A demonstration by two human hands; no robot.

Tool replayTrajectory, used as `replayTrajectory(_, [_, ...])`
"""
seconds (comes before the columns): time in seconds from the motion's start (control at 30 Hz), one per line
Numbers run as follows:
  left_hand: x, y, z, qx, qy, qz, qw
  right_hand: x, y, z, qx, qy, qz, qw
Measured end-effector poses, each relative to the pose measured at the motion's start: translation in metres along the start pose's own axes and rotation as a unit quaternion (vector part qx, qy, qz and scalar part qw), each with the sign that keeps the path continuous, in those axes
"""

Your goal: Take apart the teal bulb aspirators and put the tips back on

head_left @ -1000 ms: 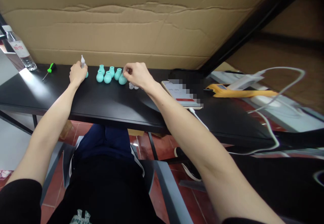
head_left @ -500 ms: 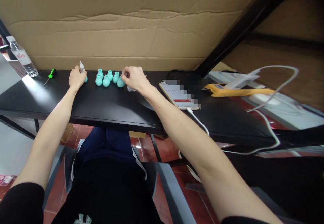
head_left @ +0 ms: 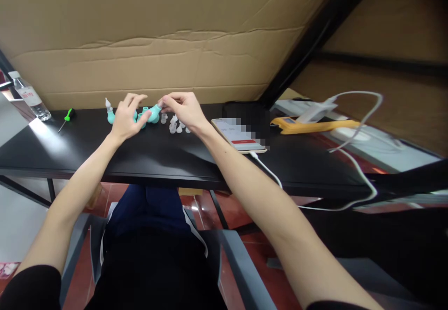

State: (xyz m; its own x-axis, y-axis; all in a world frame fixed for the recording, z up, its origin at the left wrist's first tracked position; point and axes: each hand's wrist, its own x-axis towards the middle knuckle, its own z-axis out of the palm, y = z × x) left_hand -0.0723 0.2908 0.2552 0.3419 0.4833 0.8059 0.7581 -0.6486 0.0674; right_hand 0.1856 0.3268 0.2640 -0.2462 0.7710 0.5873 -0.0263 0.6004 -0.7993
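Note:
My right hand [head_left: 184,109] pinches a small clear plastic piece [head_left: 161,104] at the neck of a teal rubber bulb [head_left: 153,114], which leans toward it. My left hand [head_left: 128,117] is open over the bulbs, fingers apart, its thumb close to the leaning bulb; whether they touch I cannot tell. More teal bulbs [head_left: 141,120] are partly hidden behind that hand. To its left stands a teal bulb with a pointed white nozzle [head_left: 110,116], like a nasal aspirator. Several loose clear plastic pieces [head_left: 172,126] lie beneath and beside my right hand.
A phone [head_left: 240,136] with a white charging cable [head_left: 266,167] lies right of my hands. Further right is a yellow tool [head_left: 311,126]. At the left are a green-and-black screwdriver [head_left: 67,116] and a water bottle [head_left: 31,97]. A cardboard wall [head_left: 150,58] backs the black table [head_left: 157,160].
My left hand has let go of the nozzle-topped bulb and moved right over the other bulbs. My right hand has shifted left, and the bulb beside it now leans. The view has shifted slightly.

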Motion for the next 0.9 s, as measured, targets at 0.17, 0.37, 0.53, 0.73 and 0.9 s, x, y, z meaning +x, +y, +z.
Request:
replayTrajectory(0.17, [0.001,0.012,0.007,-0.057,-0.044,0.036,0.997,-0.009,-0.008,0.007,0.063,-0.047,-0.005,0.997])
replayTrajectory(0.37, [-0.007,-0.001,0.006,0.004,-0.034,0.057,0.998,-0.018,-0.009,0.009,0.003,-0.048,-0.004,0.999])
replayTrajectory(0.53, [-0.008,-0.008,0.008,0.069,-0.052,0.066,0.994,-0.02,-0.008,0.007,-0.003,-0.051,0.021,0.998])
replayTrajectory(0.73, [0.0,-0.007,0.003,0.086,-0.039,0.023,0.995,-0.006,-0.004,0.007,0.038,-0.05,0.004,0.998])
replayTrajectory(0.9, [-0.001,-0.018,-0.005,0.066,0.009,-0.003,0.998,0.005,0.002,-0.013,-0.075,0.08,-0.006,0.994])
